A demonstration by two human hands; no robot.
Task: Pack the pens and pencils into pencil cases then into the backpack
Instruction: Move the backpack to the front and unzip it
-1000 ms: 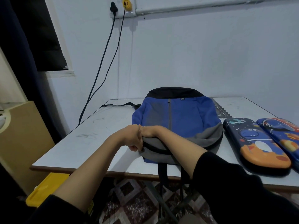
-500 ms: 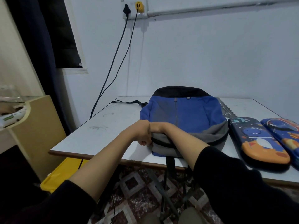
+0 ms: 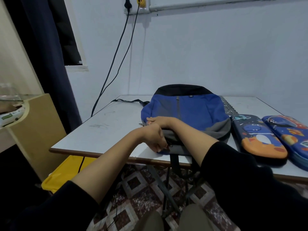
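A blue backpack (image 3: 191, 110) with a black top and grey base lies flat on the white table (image 3: 106, 130), its base toward me. My left hand (image 3: 155, 139) grips the backpack's near left corner, fingers curled on the grey fabric. My right hand (image 3: 156, 121) lies across my left wrist and pinches a small zipper pull at the backpack's left edge. Two shut, dark blue pencil cases with cartoon prints lie side by side right of the backpack, the nearer one (image 3: 256, 135) and the outer one (image 3: 290, 130). No loose pens or pencils show.
Two cables (image 3: 116, 52) hang from a wall socket down behind the table's far left corner. A backpack strap (image 3: 128, 101) trails on the tabletop. A beige cabinet (image 3: 36, 130) stands at left, with a yellow bin (image 3: 66, 172) on the floor under the table's edge.
My right hand has slid away from my left hand, along the backpack's left edge and farther from me. My left hand keeps its grip on the near corner. The view has turned left.
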